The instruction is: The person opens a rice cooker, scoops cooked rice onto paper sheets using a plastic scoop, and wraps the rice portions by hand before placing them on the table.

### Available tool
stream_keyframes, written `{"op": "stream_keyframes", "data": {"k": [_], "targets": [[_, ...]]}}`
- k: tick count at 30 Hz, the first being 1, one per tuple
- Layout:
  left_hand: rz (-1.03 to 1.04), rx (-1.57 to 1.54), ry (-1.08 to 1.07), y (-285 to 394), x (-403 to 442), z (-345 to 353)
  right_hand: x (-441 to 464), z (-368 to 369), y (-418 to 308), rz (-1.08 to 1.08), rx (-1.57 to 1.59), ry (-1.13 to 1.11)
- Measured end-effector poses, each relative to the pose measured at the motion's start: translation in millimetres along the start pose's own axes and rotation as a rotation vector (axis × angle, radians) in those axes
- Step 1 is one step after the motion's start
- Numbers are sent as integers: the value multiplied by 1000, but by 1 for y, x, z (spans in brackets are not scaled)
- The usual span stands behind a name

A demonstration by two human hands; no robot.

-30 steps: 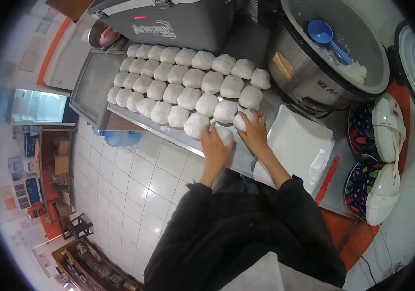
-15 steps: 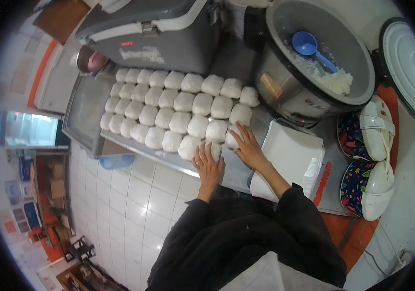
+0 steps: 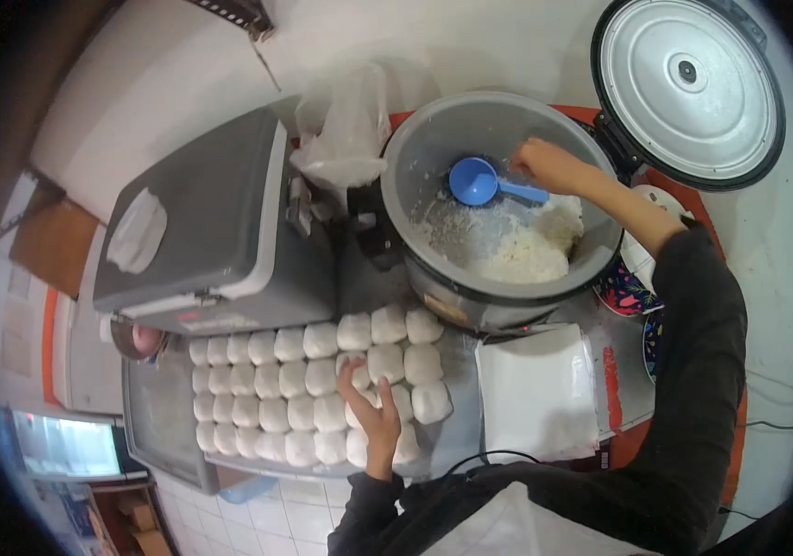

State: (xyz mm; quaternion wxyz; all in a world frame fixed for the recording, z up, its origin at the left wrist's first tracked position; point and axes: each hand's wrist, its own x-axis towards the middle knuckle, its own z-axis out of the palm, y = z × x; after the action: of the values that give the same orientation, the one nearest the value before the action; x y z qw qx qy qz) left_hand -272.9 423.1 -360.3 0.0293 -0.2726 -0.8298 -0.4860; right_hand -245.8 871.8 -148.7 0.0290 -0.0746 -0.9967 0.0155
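Note:
Rows of rounded white wrapped bundles (image 3: 290, 378) lie packed together on a metal tray or counter. Over the right part of these rows, my left hand (image 3: 373, 417) is open, its fingers spread and its fingertips on or just above the bundles. My right hand (image 3: 545, 165) reaches over the large grey rice cooker (image 3: 498, 301), fingers curled down and nothing visible in them. Just below that hand, a blue scoop (image 3: 475, 181) rests inside the pot, its handle pointing right and apart from the fingers. White cooked rice (image 3: 526, 255) covers part of the pot's bottom.
A grey cooler box (image 3: 202, 222) stands behind the bundles, with a clear plastic bag (image 3: 346, 130) beside it. The cooker's lid (image 3: 688, 88) is raised at the back right. A stack of white paper sheets (image 3: 535, 394) lies right of the bundles, near patterned containers (image 3: 623, 287).
My right hand has left the bundles and moved up over the cooker. My left hand has shifted onto the bundles. The view has turned toward the cooker.

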Motion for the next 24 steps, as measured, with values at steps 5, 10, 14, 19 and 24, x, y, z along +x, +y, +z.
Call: {"op": "stream_keyframes", "data": {"k": [5,10,14,19,24], "targets": [[293,-406,186,104,153,17,61,91,58,150,-131,-472],[443,-420,259,80,213,63,57,147,67,171,-69,-391],[343,-459,400,75,212,78,52,82,56,12,-348,-547],[305,-372,360,79,210,74,0,18,33,-74,-724,-713],[316,-386,357,81,210,76,-8,12,24,42,-430,-802]]}}
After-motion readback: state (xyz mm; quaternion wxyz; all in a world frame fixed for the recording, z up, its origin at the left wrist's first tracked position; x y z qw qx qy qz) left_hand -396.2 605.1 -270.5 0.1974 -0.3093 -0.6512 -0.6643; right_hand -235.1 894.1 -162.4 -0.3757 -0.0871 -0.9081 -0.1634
